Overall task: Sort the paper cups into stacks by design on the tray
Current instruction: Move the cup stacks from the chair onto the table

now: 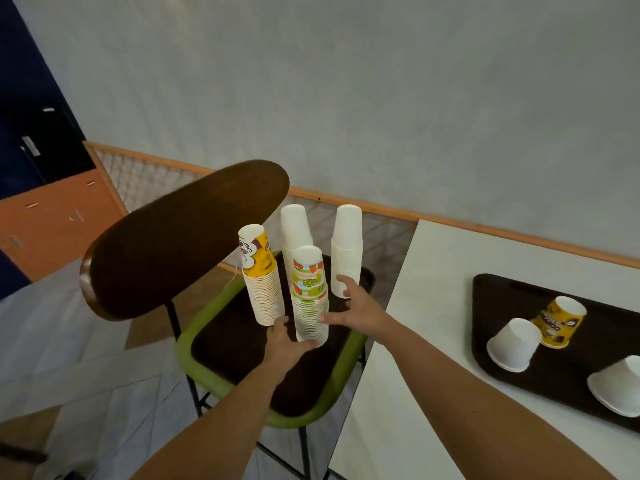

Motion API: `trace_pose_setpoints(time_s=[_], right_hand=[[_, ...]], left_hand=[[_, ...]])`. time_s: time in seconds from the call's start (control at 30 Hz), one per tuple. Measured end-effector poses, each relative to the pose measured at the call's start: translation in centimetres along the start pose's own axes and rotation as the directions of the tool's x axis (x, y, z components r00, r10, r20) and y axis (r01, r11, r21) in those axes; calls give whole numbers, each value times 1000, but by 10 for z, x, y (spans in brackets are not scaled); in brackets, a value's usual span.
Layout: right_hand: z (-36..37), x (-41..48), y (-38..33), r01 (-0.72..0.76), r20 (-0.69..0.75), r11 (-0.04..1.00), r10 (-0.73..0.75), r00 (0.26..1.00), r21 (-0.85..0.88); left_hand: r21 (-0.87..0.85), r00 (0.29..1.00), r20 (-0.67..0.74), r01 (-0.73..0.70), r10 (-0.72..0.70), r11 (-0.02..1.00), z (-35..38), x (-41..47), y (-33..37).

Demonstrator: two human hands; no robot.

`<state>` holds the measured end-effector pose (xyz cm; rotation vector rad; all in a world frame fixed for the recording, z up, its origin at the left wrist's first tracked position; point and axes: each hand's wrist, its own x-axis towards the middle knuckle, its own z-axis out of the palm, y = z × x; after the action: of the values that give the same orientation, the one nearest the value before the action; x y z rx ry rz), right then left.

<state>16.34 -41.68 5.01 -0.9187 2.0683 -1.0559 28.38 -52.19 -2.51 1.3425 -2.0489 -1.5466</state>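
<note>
So my left hand (289, 341) is wrapped round the bottom of the green-patterned cup stack (309, 296), which is standing on the dark tray (221, 344) on the chair. My right hand (360, 308) is spread wide, thumb against that stack and fingertips on the white stack (347, 251) beside it.

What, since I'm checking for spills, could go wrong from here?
The tall green-patterned stack, gripped only near its base by the left hand, could buckle or topple. The right hand, fingers spread between it and the right white stack, might knock that one over. The tray sits on a chair seat, so a nudge could slide it.
</note>
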Motion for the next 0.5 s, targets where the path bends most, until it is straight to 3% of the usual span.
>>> trace_pose_setpoints(time_s=[0.3, 0.5], right_hand=[[21, 40, -15, 165, -147, 985, -155, 977, 55], [28, 56, -25, 224, -168, 968, -203, 965, 117]], left_hand=[[79, 998, 56, -28, 23, 997, 11, 41, -22], [194, 997, 69, -58, 45, 979, 19, 59, -24]])
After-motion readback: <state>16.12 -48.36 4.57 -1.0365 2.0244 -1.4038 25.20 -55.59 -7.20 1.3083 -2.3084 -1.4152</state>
